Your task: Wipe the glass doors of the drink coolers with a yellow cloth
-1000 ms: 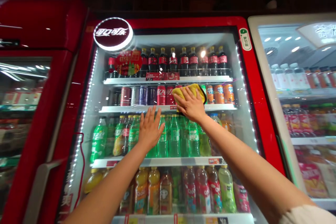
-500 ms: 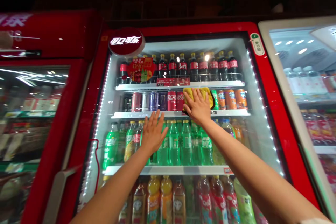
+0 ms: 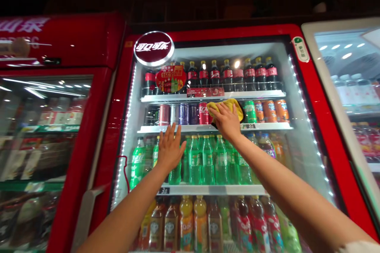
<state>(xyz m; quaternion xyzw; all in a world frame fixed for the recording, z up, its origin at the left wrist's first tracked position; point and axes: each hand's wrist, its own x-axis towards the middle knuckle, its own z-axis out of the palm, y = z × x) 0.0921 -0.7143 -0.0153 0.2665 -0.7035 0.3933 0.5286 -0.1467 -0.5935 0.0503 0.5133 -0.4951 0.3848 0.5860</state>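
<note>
**Crumpled yellow cloth (image 3: 226,106) pressed to a glass cooler door (image 3: 297,174) at can level**

In the head view, the right hand (image 3: 227,123) holds the cloth flat against the glass beneath its palm and slightly parted fingers. The cloth lies just above the middle of the white metal shelf (image 3: 267,126), beside a red aluminium cola can (image 3: 203,113) and a green can (image 3: 249,111). The empty left hand (image 3: 170,150) appears to lie open on the glass, lower and toward the door's left edge, with its fingers fanned wide. It sits before green plastic soda bottles (image 3: 195,162).

The cloth covers only this central patch. The dark cola bottles (image 3: 227,74) on the top shelf and the orange juice bottles (image 3: 186,223) on the bottom shelf have no hand or cloth before them. No streaks or clean patches show, so how much glass is done and how much is left cannot be told. A red cooler (image 3: 80,158) stands at the door's left, a white-framed cooler (image 3: 332,23) at its right.
</note>
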